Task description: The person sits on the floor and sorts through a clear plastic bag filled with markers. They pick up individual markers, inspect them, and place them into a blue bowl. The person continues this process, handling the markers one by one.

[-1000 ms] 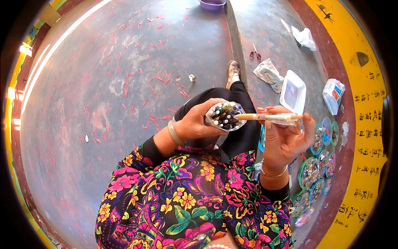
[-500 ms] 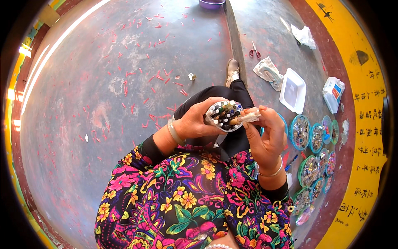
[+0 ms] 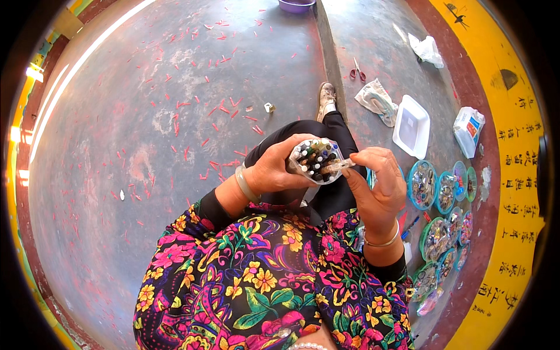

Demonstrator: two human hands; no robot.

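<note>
My left hand (image 3: 279,167) is closed round a clear container (image 3: 315,178) packed with upright pens (image 3: 317,156), their ends black, white, blue and brown. At the container's right rim, my right hand (image 3: 378,185) pinches the end of a pale, partly clear strip (image 3: 340,165) between thumb and fingers. The strip's other end lies over the brownish pens at that rim. Whether it is a loose piece or part of the container's plastic I cannot tell. The lower part of the container is hidden.
Right of my legs, several round baskets (image 3: 422,185) of small items stand together. Beyond them are a white tray (image 3: 412,127), a cloth (image 3: 378,102), a white package (image 3: 469,132), scissors (image 3: 357,71) and a plastic bag (image 3: 427,51). Red scraps (image 3: 224,108) litter the floor at left.
My right fingers have slid slightly right along the strip, so they grip nearer its outer end. The container has tilted a little in my left hand.
</note>
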